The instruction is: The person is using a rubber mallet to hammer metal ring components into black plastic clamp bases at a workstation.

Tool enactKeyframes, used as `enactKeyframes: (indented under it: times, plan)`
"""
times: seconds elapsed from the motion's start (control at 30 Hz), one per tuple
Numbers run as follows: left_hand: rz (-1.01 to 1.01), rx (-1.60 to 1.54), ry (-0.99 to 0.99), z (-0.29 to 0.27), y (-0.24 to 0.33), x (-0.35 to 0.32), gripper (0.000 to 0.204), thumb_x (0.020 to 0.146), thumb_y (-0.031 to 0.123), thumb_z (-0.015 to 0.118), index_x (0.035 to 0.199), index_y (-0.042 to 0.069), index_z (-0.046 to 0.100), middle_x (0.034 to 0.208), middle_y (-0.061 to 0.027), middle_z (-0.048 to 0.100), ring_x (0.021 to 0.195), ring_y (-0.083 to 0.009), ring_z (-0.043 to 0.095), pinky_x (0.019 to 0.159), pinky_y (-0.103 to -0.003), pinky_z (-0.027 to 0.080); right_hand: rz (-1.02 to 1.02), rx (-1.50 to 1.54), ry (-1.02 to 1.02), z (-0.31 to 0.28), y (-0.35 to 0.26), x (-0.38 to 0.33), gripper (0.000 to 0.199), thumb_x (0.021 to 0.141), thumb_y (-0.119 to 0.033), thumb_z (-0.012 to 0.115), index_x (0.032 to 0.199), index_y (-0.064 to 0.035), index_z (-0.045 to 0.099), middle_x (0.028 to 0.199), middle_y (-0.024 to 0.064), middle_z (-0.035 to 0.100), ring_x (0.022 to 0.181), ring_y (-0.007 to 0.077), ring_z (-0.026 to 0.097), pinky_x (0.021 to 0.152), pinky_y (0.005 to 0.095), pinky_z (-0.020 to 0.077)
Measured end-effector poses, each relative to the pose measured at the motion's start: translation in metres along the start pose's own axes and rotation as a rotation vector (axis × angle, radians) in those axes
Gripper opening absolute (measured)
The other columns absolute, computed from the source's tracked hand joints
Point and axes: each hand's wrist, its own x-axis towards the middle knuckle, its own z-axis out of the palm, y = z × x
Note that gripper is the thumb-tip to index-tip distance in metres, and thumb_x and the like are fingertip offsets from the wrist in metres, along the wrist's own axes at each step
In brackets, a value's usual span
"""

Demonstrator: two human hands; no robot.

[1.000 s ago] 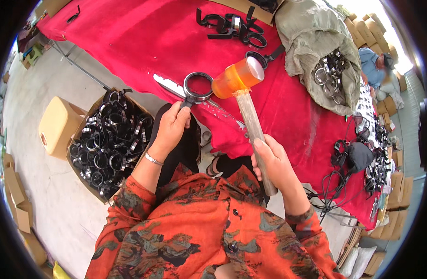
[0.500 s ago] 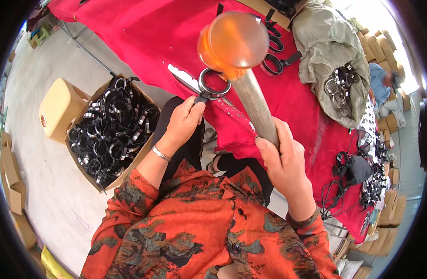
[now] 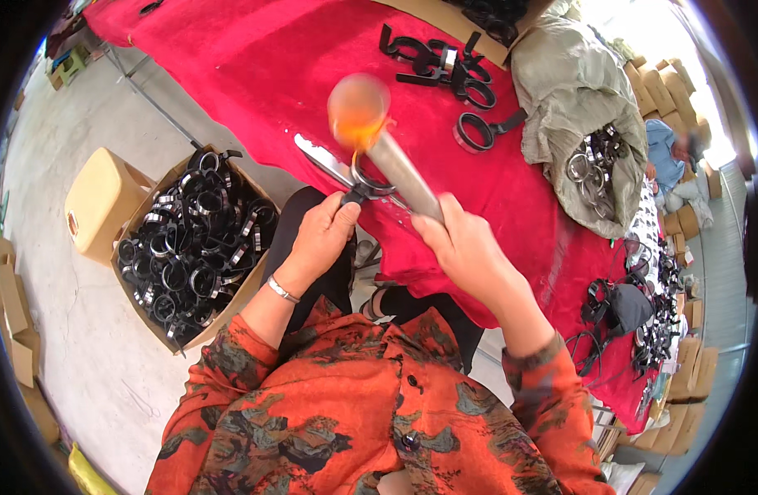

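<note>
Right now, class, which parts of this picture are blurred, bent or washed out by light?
Head view: the orange mallet head is smeared by motion blur, while the left hand and right hand stay sharp; the red table's edge bends under fisheye distortion; the top right corner is washed out by daylight; a dark rim rings the picture.
</note>
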Motion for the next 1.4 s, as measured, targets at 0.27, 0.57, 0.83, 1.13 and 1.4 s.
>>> enactKeyframes:
  times: [0.27,0.57,0.83,1.13,1.4]
  plan:
    - [0.027,-0.023,0.043,0.000,-0.001,-0.001,0.034,0.096,0.032,0.052,0.079,0.003,0.050,0.062,-0.0034,0.051,0.057,-0.0127,0.051,0.055,-0.029,0.042,0.268,0.633,0.141,-0.045,-0.014,-0.023,0.028,0.095,-0.033,0.053,0.092,-0.0052,0.050,0.062,0.0002,0.049,0.048,0.0084,0.047,0.042,0.0243,0.0385]
    - [-0.033,-0.023,0.076,-0.004,-0.007,-0.004,0.031,0.093,0.030,0.052,0.083,0.001,0.052,0.064,-0.0094,0.052,0.061,-0.0187,0.053,0.059,-0.033,0.043,0.447,0.757,-0.027,-0.032,0.011,-0.052,0.034,0.096,-0.037,0.048,0.104,-0.0044,0.051,0.066,0.0016,0.050,0.047,0.0086,0.047,0.041,0.0230,0.0389]
    - [0.064,0.156,0.071,-0.020,0.006,-0.009,0.030,0.092,0.029,0.053,0.082,0.001,0.051,0.071,-0.0151,0.054,0.068,-0.0289,0.053,0.062,-0.039,0.042,0.411,0.562,-0.081,-0.018,0.011,-0.038,0.025,0.095,-0.032,0.051,0.092,-0.0077,0.049,0.062,-0.0012,0.048,0.045,0.0070,0.046,0.039,0.0226,0.0377]
    - [-0.358,0.584,0.729,-0.188,-0.089,-0.143,0.025,0.091,0.026,0.053,0.084,0.001,0.056,0.081,-0.0240,0.059,0.079,-0.0445,0.057,0.067,-0.049,0.044,0.352,0.345,0.189,-0.016,0.056,-0.050,0.020,0.093,-0.024,0.055,0.087,-0.0047,0.052,0.060,-0.0015,0.046,0.046,0.0054,0.043,0.040,0.0214,0.0345]
    - [-0.448,0.802,0.596,-0.349,-0.192,-0.178,0.026,0.089,0.026,0.052,0.082,0.001,0.057,0.077,-0.0216,0.063,0.080,-0.0399,0.061,0.072,-0.049,0.047,0.399,0.427,0.143,-0.016,0.058,-0.038,0.023,0.095,-0.029,0.054,0.085,-0.0083,0.049,0.061,-0.0019,0.046,0.046,0.0060,0.044,0.039,0.0212,0.0356]
